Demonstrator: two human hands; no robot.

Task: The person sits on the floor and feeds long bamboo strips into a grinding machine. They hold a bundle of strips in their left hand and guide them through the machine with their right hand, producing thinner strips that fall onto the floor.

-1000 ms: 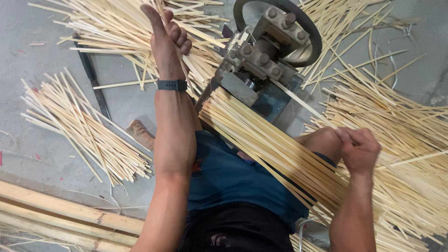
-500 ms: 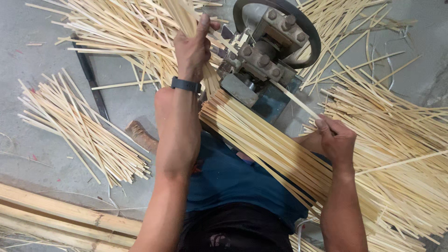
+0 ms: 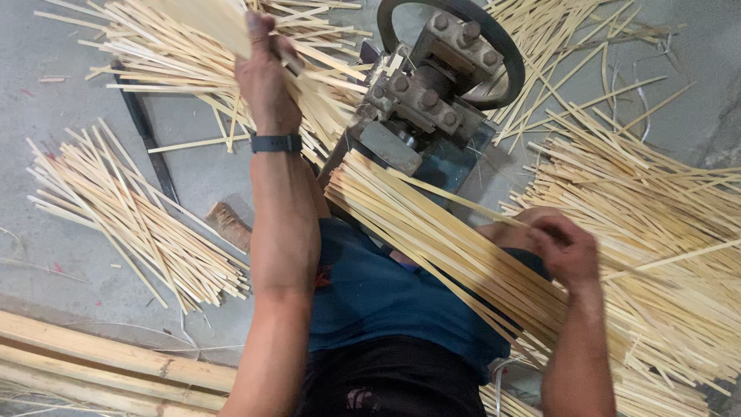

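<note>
Left hand (image 3: 266, 77), upper left of frame, closed on raised bamboo strips (image 3: 208, 23). Right hand (image 3: 567, 251), lower right, gripped on strip bundle (image 3: 448, 247) slanted from splitting machine (image 3: 432, 93), centre top, toward lower right; right hand nearer.

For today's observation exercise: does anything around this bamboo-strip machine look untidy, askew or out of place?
Yes. Loose bamboo strips lie scattered at crossed angles on the floor beyond the machine, unlike the neat bundle across the lap. The left hand grips strips; the right hand rests on the bundle.
</note>
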